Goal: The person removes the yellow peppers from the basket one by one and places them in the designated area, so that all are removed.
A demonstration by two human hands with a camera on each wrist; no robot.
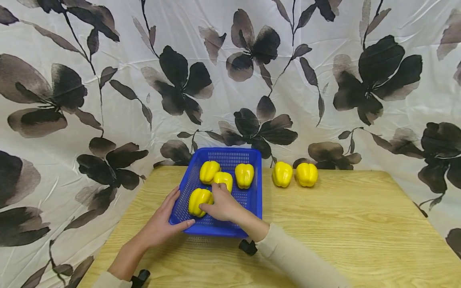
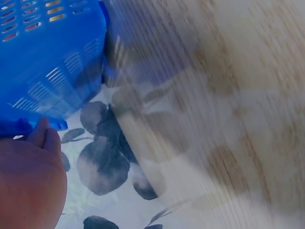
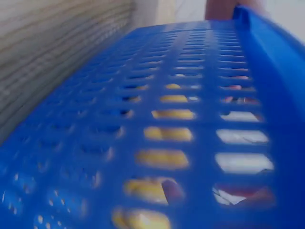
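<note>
So the blue basket (image 1: pixel 259 192) sits between both hands on the wood table (image 1: pixel 342 224). Left hand (image 1: pixel 163 222) has a grip on its near left corner, thumb over the front rim, fingers along the side. Right hand (image 1: pixel 225 205) is down inside: thumb against the front pepper (image 1: pixel 199 202), fingertips over the middle pepper (image 1: pixel 224 179). Can't tell if it's actually pinching either one. The back pepper (image 1: pixel 209 172) and right pepper (image 1: pixel 244 176) are in there too, beyond that hand. Two more peppers (image 1: pixel 282 174) stand side by side outside, just right of the basket.

Left wrist cam gets the basket's slotted outside plus the table edge with floral cloth (image 2: pixel 102 164) past it, while right wrist cam is basically all slotted wall, yellow peeking through.

Basket's long axis looks to run away from the person. Front pepper's grooves run roughly front to back, top leaning a bit right.
</note>
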